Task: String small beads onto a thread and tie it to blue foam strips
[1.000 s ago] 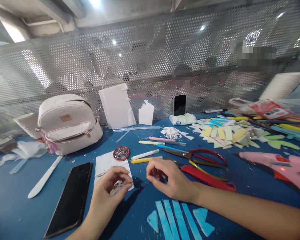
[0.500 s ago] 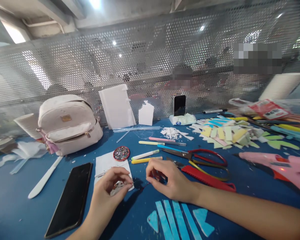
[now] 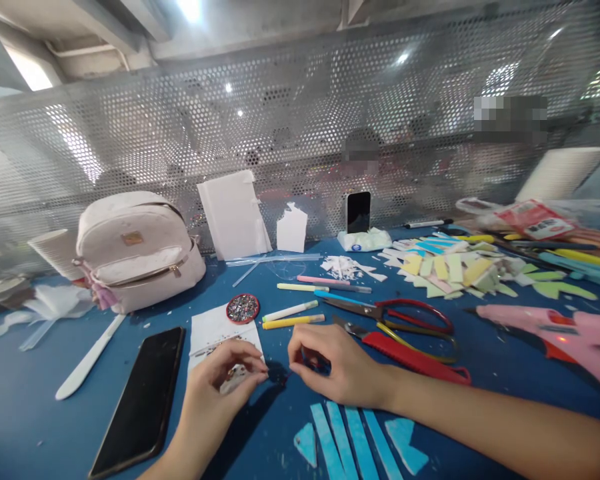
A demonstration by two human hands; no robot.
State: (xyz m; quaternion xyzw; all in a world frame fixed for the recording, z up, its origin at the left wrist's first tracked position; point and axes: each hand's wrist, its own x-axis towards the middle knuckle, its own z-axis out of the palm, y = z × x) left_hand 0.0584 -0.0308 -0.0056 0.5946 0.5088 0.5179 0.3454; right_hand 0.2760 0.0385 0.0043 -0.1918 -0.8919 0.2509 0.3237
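Note:
My left hand [image 3: 220,383] is closed in a pinch, thumb against the fingertips, above the lower part of a white paper sheet [image 3: 207,327] with small bits scattered on it. Whatever sits between those fingers is too small to name. Facing it a short gap away, my right hand [image 3: 340,365] is also pinched, its catch hidden behind curled fingers. Behind the hands stands a red-rimmed round dish [image 3: 243,308] of tiny mixed beads or glitter-like pieces. Blue strips [image 3: 363,440] lie in front of my right hand.
Scissors [image 3: 405,313] and a red-handled cutter [image 3: 415,357] lie right of centre, a pink glue gun [image 3: 545,327] farther right. Markers [image 3: 293,321] are behind the hands. A phone [image 3: 140,400], a white knife [image 3: 90,360] and a backpack [image 3: 135,253] occupy the left. Coloured strips [image 3: 455,267] pile up behind the scissors.
My right hand has shifted slightly left, its fingers curled a little more tightly. My left hand has barely moved and stays pinched.

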